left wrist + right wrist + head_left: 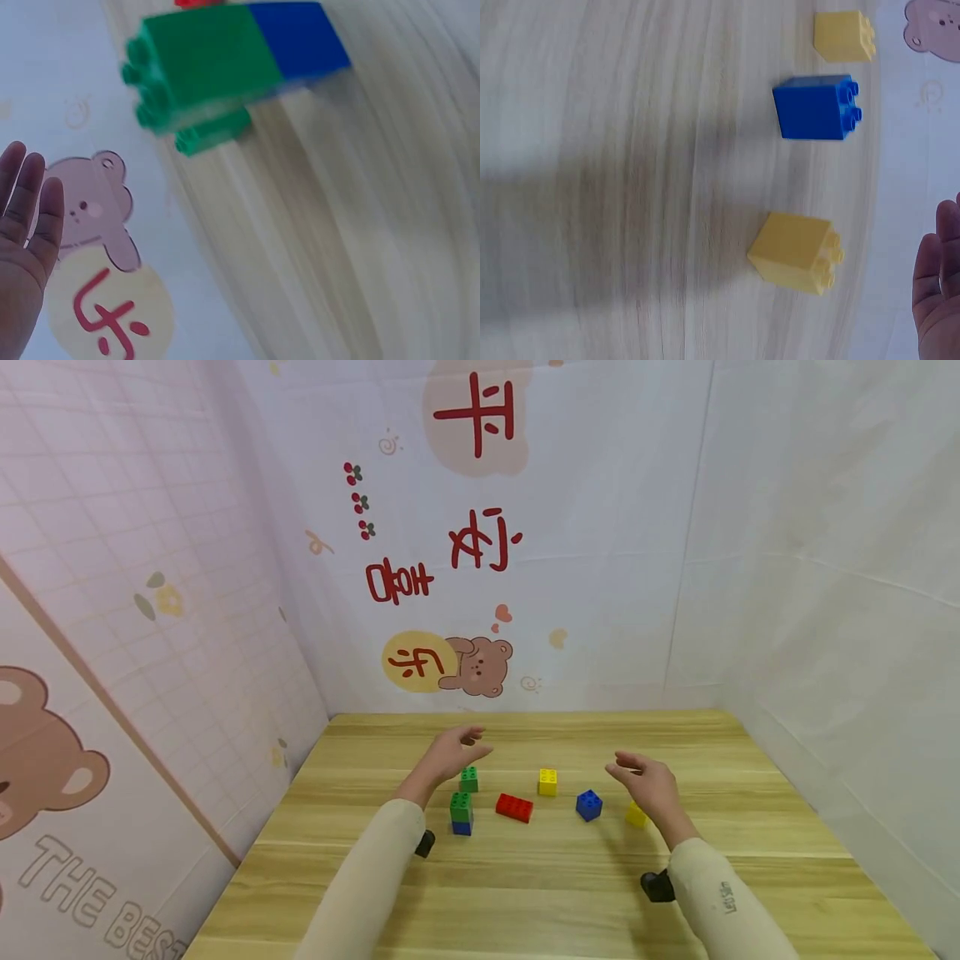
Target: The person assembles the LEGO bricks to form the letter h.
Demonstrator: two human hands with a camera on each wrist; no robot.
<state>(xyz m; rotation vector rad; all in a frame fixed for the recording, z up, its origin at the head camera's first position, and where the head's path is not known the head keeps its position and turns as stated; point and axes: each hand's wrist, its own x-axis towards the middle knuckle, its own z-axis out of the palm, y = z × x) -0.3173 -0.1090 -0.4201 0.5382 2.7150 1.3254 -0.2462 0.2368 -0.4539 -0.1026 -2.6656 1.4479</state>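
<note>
Pale cream on the left sleeve (366,881), plain as far as we can see, and there's the matching right sleeve (708,881), with small dark lettering (728,898) we can't fully read! We spot a compact black fitting (425,843) on the left side, a second black fitting (658,887) on the right; left hand (450,755) and right hand (651,787), both bare.

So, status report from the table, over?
Left hand, right hand: both empty. Green block stacked on blue block; red block loose nearby. Nothing visibly blocking.

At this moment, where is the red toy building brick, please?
In the head view, the red toy building brick lies on the wood-grain tabletop, right of the green-on-blue brick stack and left of the single blue brick.
</note>
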